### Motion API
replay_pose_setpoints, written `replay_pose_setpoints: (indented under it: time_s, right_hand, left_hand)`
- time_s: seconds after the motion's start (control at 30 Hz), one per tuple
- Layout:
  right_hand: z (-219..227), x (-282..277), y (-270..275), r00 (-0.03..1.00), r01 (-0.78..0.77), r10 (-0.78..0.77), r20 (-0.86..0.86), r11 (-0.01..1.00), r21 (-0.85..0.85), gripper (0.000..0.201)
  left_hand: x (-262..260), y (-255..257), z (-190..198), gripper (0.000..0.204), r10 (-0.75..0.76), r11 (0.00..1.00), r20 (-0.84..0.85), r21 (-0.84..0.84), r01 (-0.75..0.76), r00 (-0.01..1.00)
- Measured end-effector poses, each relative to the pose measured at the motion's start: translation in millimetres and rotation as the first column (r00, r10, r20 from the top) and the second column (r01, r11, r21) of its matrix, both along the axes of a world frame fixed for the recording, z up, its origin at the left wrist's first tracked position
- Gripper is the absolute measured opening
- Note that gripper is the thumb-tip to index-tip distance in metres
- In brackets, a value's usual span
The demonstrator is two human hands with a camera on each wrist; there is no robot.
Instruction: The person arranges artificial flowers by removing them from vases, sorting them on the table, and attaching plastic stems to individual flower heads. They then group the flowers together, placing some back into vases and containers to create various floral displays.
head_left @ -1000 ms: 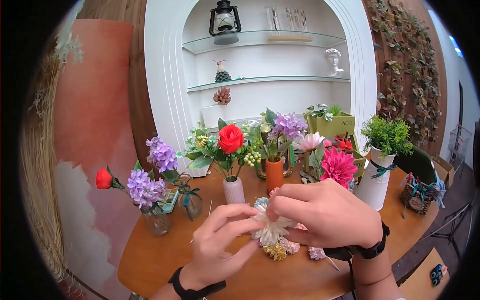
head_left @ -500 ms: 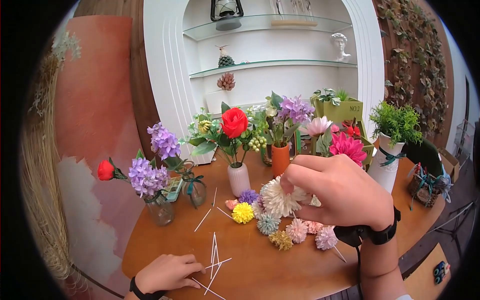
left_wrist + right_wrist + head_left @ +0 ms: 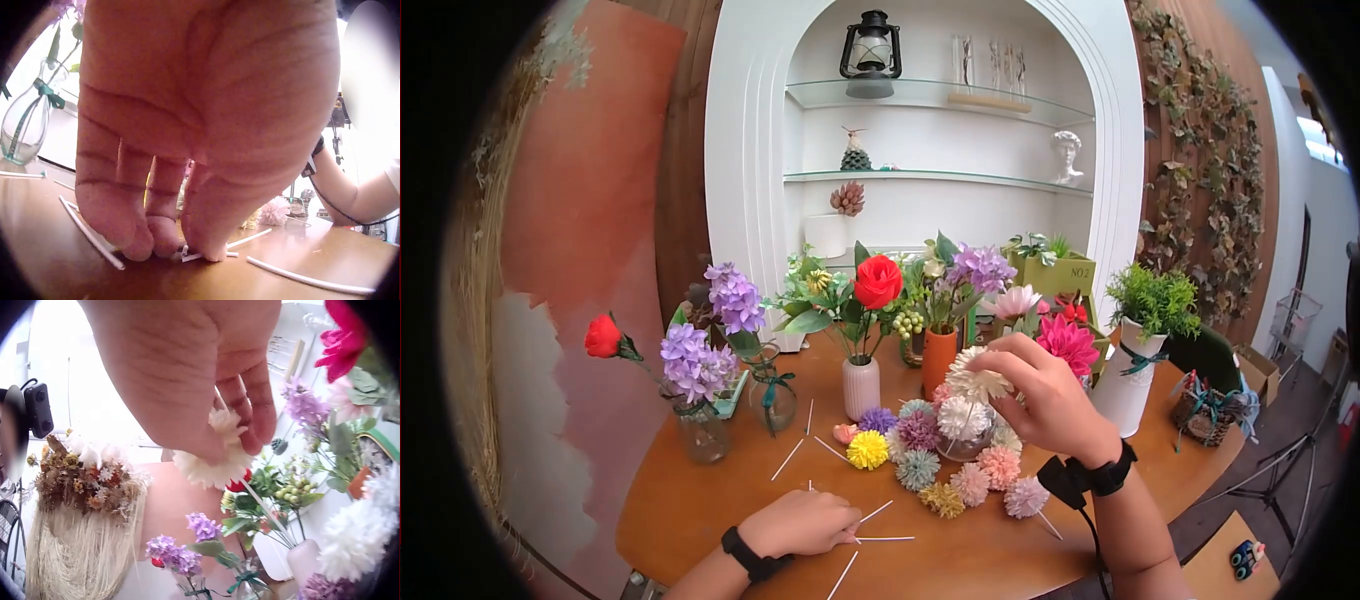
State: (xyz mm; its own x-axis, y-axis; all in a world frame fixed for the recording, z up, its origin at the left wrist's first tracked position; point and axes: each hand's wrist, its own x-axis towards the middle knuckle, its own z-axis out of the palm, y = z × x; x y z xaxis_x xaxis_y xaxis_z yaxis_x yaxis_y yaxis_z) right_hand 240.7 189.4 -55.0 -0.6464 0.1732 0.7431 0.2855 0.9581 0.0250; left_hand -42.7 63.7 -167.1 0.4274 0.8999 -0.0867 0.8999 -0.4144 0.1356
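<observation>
My right hand pinches a cream artificial flower above a heap of pompom flowers. In the right wrist view, a thin white stem slants down from that bloom. My left hand is low over the table at the front, back of the hand up. In the left wrist view, its fingertips reach down among white sticks, and I cannot tell if it grips one. More white sticks lie around it. A white pompom flower sits just below the held bloom.
Pompom flowers, including a yellow one, crowd mid-table. Behind them stand a pale ribbed vase and an orange vase. Glass vases are at the left. A white vase and a basket stand at the right.
My left hand has left the cream flower and moved down to the sticks, now covering part of them. The right hand keeps hold of the flower. The head view has shifted.
</observation>
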Motion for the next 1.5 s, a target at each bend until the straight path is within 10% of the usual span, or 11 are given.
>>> replay_pose_setpoints:
  time_s: [0.2,0.57,0.73,1.5]
  right_hand:
    - [-56.2,9.1,20.0,0.958,0.009,-0.019,-0.285,0.999,-0.037,0.035]
    - [-67.9,16.3,19.1,0.945,0.266,-0.240,-0.221,0.959,0.098,0.041]
    - [-77.1,16.9,25.3,0.923,0.099,-0.073,-0.377,0.994,0.051,0.048]
    - [-79.5,7.6,23.3,0.931,0.217,-0.182,-0.315,0.973,0.079,0.040]
  left_hand:
    - [5.8,19.5,4.8,0.025,0.016,0.988,-0.002,-0.151,-0.017,1.000]
    - [10.4,1.6,-3.1,0.027,0.043,0.998,0.021,0.039,-0.044,0.999]
    - [11.3,-1.0,-5.9,0.027,0.030,0.997,0.016,0.071,-0.031,0.999]
    - [10.2,-0.7,-8.4,0.025,0.047,0.996,0.024,0.073,-0.048,0.999]
